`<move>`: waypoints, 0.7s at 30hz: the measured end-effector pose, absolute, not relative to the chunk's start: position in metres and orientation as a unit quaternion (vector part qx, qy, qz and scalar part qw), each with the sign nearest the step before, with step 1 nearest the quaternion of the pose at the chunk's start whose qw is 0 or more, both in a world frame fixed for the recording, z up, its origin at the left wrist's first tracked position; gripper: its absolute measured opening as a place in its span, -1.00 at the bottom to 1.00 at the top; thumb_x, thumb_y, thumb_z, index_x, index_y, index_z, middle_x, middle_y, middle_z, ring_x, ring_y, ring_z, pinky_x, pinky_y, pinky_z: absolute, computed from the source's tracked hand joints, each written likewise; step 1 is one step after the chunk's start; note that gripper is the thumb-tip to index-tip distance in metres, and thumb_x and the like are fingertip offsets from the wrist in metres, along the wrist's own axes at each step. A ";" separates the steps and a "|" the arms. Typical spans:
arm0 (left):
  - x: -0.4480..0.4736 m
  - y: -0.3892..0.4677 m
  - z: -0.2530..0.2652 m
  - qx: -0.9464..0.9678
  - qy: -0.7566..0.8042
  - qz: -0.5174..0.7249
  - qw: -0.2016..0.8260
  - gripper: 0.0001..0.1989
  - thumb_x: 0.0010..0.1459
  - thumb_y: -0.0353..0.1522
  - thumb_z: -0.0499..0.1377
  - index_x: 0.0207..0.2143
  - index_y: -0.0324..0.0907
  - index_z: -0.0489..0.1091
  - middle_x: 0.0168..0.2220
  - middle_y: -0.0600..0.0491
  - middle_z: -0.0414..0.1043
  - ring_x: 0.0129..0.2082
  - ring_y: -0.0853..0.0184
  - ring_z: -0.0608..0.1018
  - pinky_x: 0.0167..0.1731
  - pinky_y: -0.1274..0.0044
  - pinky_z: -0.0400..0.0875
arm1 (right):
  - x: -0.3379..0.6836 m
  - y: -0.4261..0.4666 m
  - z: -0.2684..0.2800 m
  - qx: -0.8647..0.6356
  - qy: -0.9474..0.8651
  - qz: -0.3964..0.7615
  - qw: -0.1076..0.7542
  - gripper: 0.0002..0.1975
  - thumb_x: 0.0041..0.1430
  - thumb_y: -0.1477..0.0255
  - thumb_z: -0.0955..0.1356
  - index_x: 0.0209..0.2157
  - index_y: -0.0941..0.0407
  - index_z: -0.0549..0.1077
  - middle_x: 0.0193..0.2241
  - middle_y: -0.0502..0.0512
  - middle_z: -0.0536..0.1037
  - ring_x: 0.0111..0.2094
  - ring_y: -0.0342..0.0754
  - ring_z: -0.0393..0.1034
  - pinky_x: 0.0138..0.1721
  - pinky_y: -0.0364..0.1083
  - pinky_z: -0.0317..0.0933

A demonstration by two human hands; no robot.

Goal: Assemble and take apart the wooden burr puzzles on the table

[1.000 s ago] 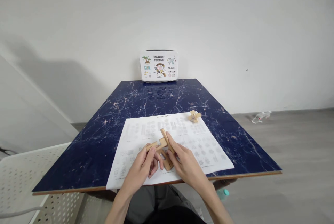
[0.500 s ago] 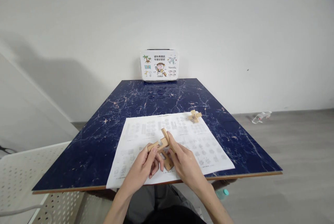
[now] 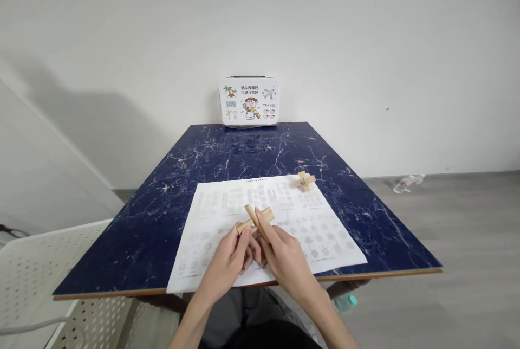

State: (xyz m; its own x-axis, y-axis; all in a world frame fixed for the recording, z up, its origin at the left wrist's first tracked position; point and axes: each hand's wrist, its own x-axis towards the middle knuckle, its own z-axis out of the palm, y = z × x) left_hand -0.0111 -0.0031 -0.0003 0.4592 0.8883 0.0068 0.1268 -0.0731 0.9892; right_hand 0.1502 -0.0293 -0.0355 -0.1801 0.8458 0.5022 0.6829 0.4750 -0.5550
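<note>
My left hand is closed on a notched wooden puzzle stick, which slants up to the right over the sheet. Pinched in my right hand is another wooden puzzle stick, crossing the first one in an X. The sticks touch or nearly touch; whether their notches fit together I cannot tell. Part of a further wooden piece shows low between my hands, mostly hidden by fingers. Beneath everything lies a printed instruction sheet with faint grey diagrams.
A cross-shaped wooden puzzle rests on the sheet's upper right corner. At the back of the blue marbled table stands a white printed case against the wall. A white perforated surface adjoins the left side. Bottles lie on the floor.
The two sticks have come together and now cross. My right hand's stick has tilted further left, and the lower wooden piece is more covered by my fingers.
</note>
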 end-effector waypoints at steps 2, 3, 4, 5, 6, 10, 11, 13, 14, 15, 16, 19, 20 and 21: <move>-0.012 -0.003 -0.001 0.644 0.388 0.344 0.563 -0.64 0.45 -0.07 0.00 -0.28 -0.14 0.25 -0.47 0.13 0.41 -0.64 0.48 0.28 -0.60 0.58 0.21 | 0.151 -0.031 -0.033 -0.505 -0.755 0.115 0.402 -0.36 0.50 0.51 0.14 0.50 -0.03 -0.11 -0.37 0.06 0.52 -0.43 0.00 0.38 -0.42 -0.10 0.29; -0.013 -0.004 -0.001 0.642 0.388 0.344 0.564 -0.64 0.45 -0.07 0.01 -0.29 -0.15 0.25 -0.47 0.13 0.41 -0.63 0.48 0.28 -0.60 0.58 0.21 | 0.152 -0.031 -0.032 -0.505 -0.753 0.119 0.404 -0.37 0.50 0.51 0.14 0.50 -0.02 -0.09 -0.37 0.07 0.52 -0.43 0.00 0.38 -0.42 -0.10 0.28; -0.013 -0.004 -0.002 0.641 0.391 0.345 0.564 -0.64 0.44 -0.07 0.02 -0.29 -0.15 0.25 -0.47 0.14 0.41 -0.63 0.48 0.28 -0.59 0.58 0.21 | 0.152 -0.032 -0.032 -0.504 -0.752 0.123 0.406 -0.37 0.50 0.52 0.13 0.50 -0.01 -0.08 -0.35 0.08 0.53 -0.42 0.00 0.39 -0.42 -0.10 0.29; -0.013 -0.004 -0.002 0.638 0.395 0.346 0.563 -0.65 0.44 -0.07 0.03 -0.29 -0.14 0.25 -0.48 0.14 0.41 -0.64 0.48 0.28 -0.59 0.58 0.21 | 0.153 -0.032 -0.032 -0.502 -0.752 0.126 0.407 -0.38 0.49 0.53 0.13 0.50 -0.01 -0.07 -0.34 0.10 0.53 -0.40 0.01 0.40 -0.42 -0.10 0.29; -0.014 -0.005 -0.002 0.634 0.399 0.348 0.563 -0.65 0.44 -0.07 0.03 -0.28 -0.14 0.25 -0.49 0.14 0.42 -0.64 0.48 0.28 -0.59 0.58 0.20 | 0.153 -0.032 -0.033 -0.500 -0.752 0.129 0.409 -0.37 0.49 0.54 0.12 0.50 0.01 -0.07 -0.32 0.11 0.54 -0.40 0.01 0.40 -0.43 -0.10 0.30; -0.012 -0.007 -0.001 0.631 0.408 0.351 0.559 -0.66 0.45 -0.07 0.01 -0.27 -0.12 0.24 -0.53 0.15 0.45 -0.65 0.45 0.27 -0.58 0.57 0.18 | 0.154 -0.031 -0.037 -0.494 -0.753 0.110 0.420 -0.36 0.47 0.54 0.12 0.50 0.03 -0.09 -0.34 0.11 0.54 -0.45 -0.01 0.38 -0.44 -0.11 0.31; -0.012 -0.007 0.001 0.635 0.408 0.349 0.556 -0.66 0.45 -0.07 0.01 -0.27 -0.13 0.25 -0.54 0.15 0.45 -0.65 0.44 0.27 -0.57 0.56 0.18 | 0.154 -0.031 -0.038 -0.497 -0.751 0.104 0.423 -0.36 0.46 0.54 0.13 0.49 0.03 -0.09 -0.35 0.10 0.54 -0.46 -0.02 0.38 -0.45 -0.11 0.30; -0.010 -0.008 0.004 0.643 0.407 0.341 0.551 -0.64 0.45 -0.07 0.01 -0.28 -0.13 0.28 -0.56 0.12 0.46 -0.62 0.41 0.29 -0.54 0.54 0.19 | 0.154 -0.031 -0.038 -0.506 -0.743 0.102 0.427 -0.35 0.46 0.53 0.13 0.49 0.02 -0.09 -0.34 0.11 0.55 -0.45 -0.02 0.40 -0.44 -0.11 0.31; -0.010 -0.008 0.005 0.646 0.407 0.337 0.551 -0.64 0.44 -0.06 0.01 -0.27 -0.14 0.30 -0.56 0.11 0.47 -0.62 0.40 0.29 -0.53 0.54 0.19 | 0.154 -0.031 -0.038 -0.510 -0.738 0.104 0.430 -0.36 0.46 0.53 0.14 0.49 0.01 -0.08 -0.32 0.11 0.56 -0.43 -0.01 0.42 -0.42 -0.11 0.32; -0.010 -0.009 0.007 0.647 0.407 0.335 0.551 -0.63 0.44 -0.06 0.01 -0.26 -0.15 0.32 -0.57 0.10 0.48 -0.61 0.39 0.28 -0.53 0.53 0.18 | 0.154 -0.032 -0.038 -0.511 -0.735 0.107 0.432 -0.36 0.46 0.53 0.14 0.49 0.01 -0.07 -0.31 0.12 0.57 -0.41 -0.01 0.43 -0.40 -0.10 0.33; -0.010 -0.009 0.008 0.649 0.405 0.331 0.552 -0.63 0.44 -0.06 0.01 -0.24 -0.15 0.33 -0.57 0.09 0.49 -0.61 0.39 0.28 -0.53 0.52 0.18 | 0.154 -0.032 -0.038 -0.513 -0.732 0.107 0.435 -0.37 0.46 0.53 0.13 0.49 0.01 -0.06 -0.31 0.12 0.57 -0.40 0.00 0.44 -0.39 -0.09 0.34; -0.010 -0.010 0.009 0.657 0.403 0.317 0.553 -0.61 0.44 -0.06 0.01 -0.24 -0.17 0.37 -0.57 0.05 0.53 -0.60 0.36 0.29 -0.50 0.51 0.18 | 0.153 -0.032 -0.038 -0.523 -0.725 0.100 0.437 -0.38 0.46 0.50 0.14 0.48 0.04 -0.05 -0.34 0.11 0.57 -0.43 0.00 0.42 -0.41 -0.09 0.32; -0.010 -0.010 0.009 0.658 0.403 0.313 0.554 -0.61 0.44 -0.06 0.02 -0.25 -0.17 0.38 -0.57 0.04 0.54 -0.59 0.35 0.30 -0.49 0.51 0.19 | 0.153 -0.032 -0.038 -0.525 -0.723 0.099 0.437 -0.38 0.47 0.48 0.14 0.49 0.04 -0.05 -0.35 0.11 0.57 -0.44 -0.01 0.41 -0.42 -0.10 0.31; -0.010 -0.010 0.009 0.659 0.403 0.309 0.555 -0.61 0.44 -0.06 0.02 -0.25 -0.17 0.38 -0.57 0.03 0.55 -0.59 0.35 0.31 -0.48 0.51 0.19 | 0.154 -0.032 -0.038 -0.525 -0.723 0.101 0.437 -0.38 0.47 0.47 0.13 0.49 0.04 -0.05 -0.36 0.10 0.56 -0.45 -0.01 0.39 -0.43 -0.10 0.29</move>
